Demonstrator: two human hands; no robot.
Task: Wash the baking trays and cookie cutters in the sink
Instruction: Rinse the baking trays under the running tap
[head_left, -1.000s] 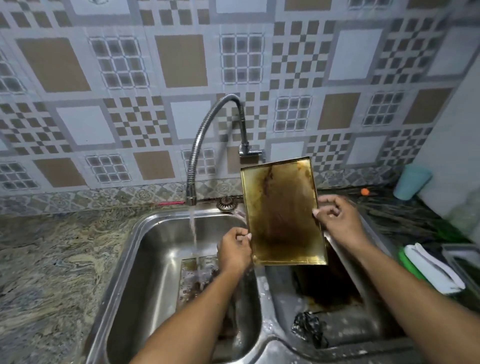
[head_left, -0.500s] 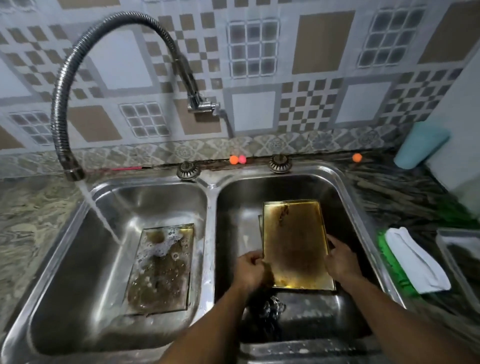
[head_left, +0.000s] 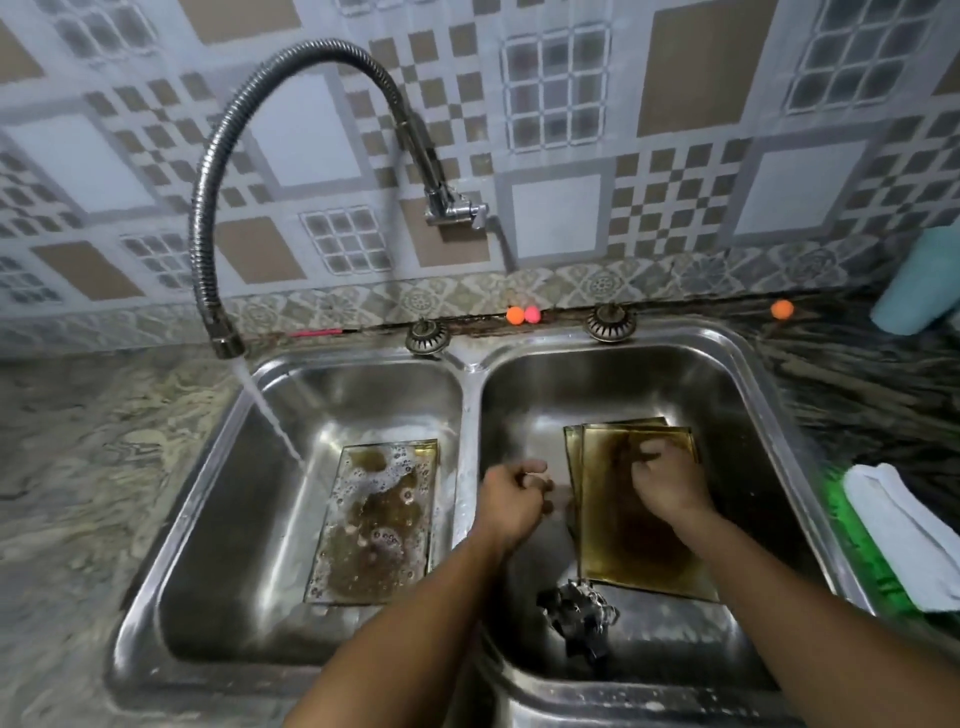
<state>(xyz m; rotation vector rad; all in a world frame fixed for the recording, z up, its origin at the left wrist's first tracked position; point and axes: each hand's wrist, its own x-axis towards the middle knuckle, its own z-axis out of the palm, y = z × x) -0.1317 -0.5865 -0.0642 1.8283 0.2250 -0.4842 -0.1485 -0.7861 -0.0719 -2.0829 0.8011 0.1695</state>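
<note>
A brown-stained golden baking tray lies flat in the right basin on top of a second tray whose edge peeks out at the left. My right hand rests on the upper tray's far half with its fingers curled down; whether it holds anything is hidden. Blurred, my left hand hovers by the divider with curled fingers and nothing visible in it. Another tray, covered in sudsy brown water, lies in the left basin. A dark tangle of metal pieces sits near the right basin's front.
The flexible tap runs water into the left basin of the steel double sink. A white cloth on a green pad lies on the right counter, and a teal cup stands at the back right. Small orange balls sit behind the sink.
The tray held upright in both hands a second ago has been lowered flat into the right basin. My left hand has let go of it, and my right hand has moved onto its surface.
</note>
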